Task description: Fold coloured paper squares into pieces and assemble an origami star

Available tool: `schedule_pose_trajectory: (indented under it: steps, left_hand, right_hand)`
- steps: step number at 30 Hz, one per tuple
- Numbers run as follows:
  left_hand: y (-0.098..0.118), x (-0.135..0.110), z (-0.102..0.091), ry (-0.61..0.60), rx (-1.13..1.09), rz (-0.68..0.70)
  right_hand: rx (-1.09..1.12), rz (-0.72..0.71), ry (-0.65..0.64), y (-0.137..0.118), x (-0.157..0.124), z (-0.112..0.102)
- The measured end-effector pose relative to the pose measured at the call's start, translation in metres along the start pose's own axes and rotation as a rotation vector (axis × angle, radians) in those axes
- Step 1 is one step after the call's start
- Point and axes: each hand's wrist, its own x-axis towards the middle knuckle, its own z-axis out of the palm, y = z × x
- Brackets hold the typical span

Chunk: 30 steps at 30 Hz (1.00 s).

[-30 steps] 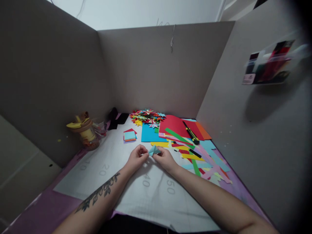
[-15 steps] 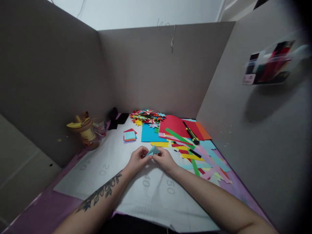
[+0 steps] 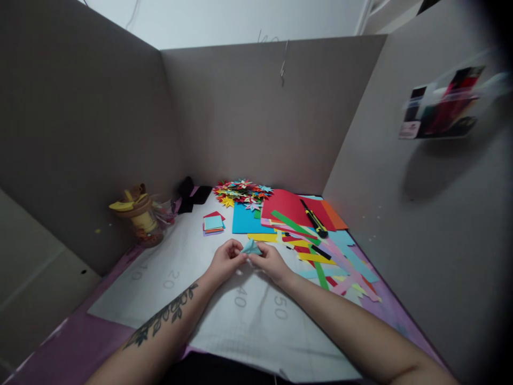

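A small folded piece of light-blue paper (image 3: 251,247) is pinched between both hands, just above the white sheet. My left hand (image 3: 227,260) grips its left side between thumb and fingers. On the right side, my right hand (image 3: 272,262) closes on it the same way. Beyond the hands lies a small stack of square papers (image 3: 214,223), light blue on top. Farther back is a pile of multicoloured folded paper stars (image 3: 242,192).
Coloured paper strips (image 3: 320,256) lie scattered at the right. A box cutter (image 3: 315,219) rests on red paper (image 3: 280,206). A yellow-and-brown cup (image 3: 140,216) stands at the left. Grey panels (image 3: 256,117) enclose the table, and a clear pouch (image 3: 441,112) hangs on the right one.
The folded paper has tilted lower and looks flatter between my fingers. Both hands stay in nearly the same place and keep hold of it.
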Motion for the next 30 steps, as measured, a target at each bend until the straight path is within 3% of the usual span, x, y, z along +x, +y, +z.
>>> schedule_pose_trajectory:
  steps: [9, 16, 21, 30]
  left_hand:
    - [0.004, -0.001, 0.004, -0.021, -0.044, 0.005]
    - [0.01, 0.0, 0.002, 0.169, 0.135, 0.069]
    - [0.015, -0.004, 0.005, 0.131, 0.328, 0.209]
    - [0.008, 0.001, 0.0, 0.143, 0.138, -0.006]
  right_hand:
    - [-0.004, 0.054, 0.111, 0.001, 0.003, 0.0]
    - [-0.006, 0.107, 0.25, 0.016, 0.01, -0.008]
    - [-0.033, 0.081, 0.192, 0.008, 0.008, -0.005]
    - [0.07, 0.052, 0.072, 0.001, 0.004, -0.001]
